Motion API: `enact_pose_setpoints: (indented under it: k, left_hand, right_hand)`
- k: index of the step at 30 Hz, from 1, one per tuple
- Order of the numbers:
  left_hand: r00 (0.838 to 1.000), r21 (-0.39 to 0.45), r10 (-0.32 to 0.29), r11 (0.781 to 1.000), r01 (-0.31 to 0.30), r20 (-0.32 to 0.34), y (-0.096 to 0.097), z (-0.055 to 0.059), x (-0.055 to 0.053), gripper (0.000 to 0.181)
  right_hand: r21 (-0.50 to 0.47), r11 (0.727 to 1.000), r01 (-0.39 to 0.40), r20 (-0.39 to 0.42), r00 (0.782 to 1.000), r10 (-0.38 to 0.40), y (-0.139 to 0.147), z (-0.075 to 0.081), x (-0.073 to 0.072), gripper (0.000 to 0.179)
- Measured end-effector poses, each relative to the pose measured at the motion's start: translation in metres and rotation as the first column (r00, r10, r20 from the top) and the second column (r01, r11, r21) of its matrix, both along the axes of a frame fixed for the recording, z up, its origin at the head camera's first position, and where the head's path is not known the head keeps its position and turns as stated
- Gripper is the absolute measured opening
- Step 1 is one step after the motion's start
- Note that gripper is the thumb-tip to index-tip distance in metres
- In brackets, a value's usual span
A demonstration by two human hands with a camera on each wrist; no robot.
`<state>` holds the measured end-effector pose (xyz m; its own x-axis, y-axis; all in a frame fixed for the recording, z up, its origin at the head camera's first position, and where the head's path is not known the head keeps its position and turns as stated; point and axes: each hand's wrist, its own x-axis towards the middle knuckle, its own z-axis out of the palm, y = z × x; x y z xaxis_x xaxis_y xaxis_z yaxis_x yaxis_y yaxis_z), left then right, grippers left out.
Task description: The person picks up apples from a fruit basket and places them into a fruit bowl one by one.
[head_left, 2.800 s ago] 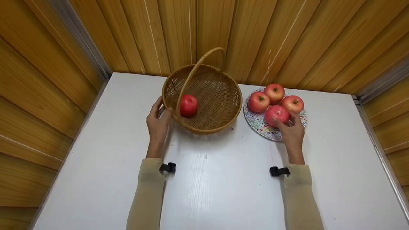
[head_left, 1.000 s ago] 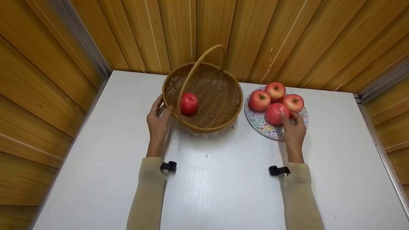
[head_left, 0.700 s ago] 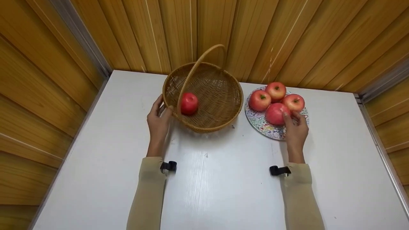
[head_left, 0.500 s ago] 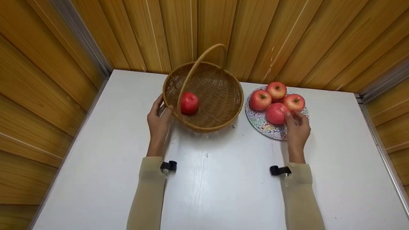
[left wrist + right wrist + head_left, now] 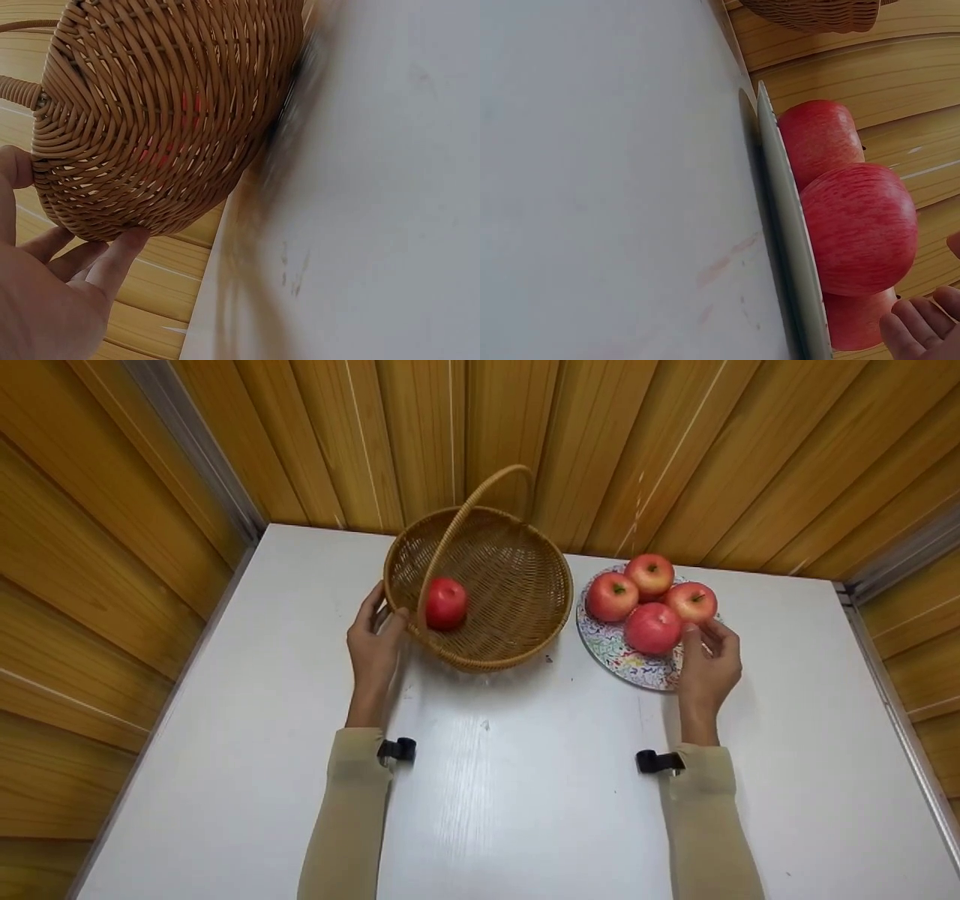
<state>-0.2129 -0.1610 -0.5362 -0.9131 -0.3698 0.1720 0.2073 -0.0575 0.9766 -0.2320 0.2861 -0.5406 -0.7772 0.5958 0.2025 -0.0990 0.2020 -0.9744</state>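
Note:
My left hand (image 5: 371,656) holds the near left side of a round wicker basket (image 5: 481,663), thumb at the rim and fingers against the outer weave, as the left wrist view shows. Inside the basket, by the foot of its arched handle, lies one red apple (image 5: 446,604). A round patterned plate (image 5: 626,664) to the right bears several red apples. My right hand (image 5: 709,667) hovers at the plate's right edge beside the front apple (image 5: 654,628), holding nothing. In the right wrist view its loosely bent fingers stand apart from that apple (image 5: 859,229).
Everything stands on a white table (image 5: 465,795), basket and plate near its back edge. Wood-plank walls (image 5: 502,427) rise behind and at both sides. The basket's handle (image 5: 480,495) arches above its rim. Small dark marks dot the tabletop.
My right hand has drawn off the front apple, moving right and slightly back toward me; that apple stays on the plate. My left hand and the basket stay in place.

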Motion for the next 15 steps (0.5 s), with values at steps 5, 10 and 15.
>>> enact_pose_setpoints:
  k: [5,10,15]
  left_hand:
    - [1.000,-0.003,0.005,1.000,-0.005,0.004,0.0010,0.0022,0.0008,0.057]
    - [1.000,-0.004,0.011,1.000,-0.011,-0.007,0.0011,0.0029,0.0014,0.057]
    - [1.000,-0.009,0.011,1.000,-0.011,-0.013,0.0006,0.0020,0.0015,0.058]
  right_hand:
    - [0.004,1.000,-0.020,-0.075,0.997,0.020,-0.0007,0.0024,0.0034,0.042]
    - [0.063,0.997,-0.045,-0.106,0.993,0.051,-0.0017,0.0044,0.0044,0.041]
    - [0.092,0.994,-0.059,-0.110,0.992,0.069,-0.0029,0.0044,0.0031,0.041]
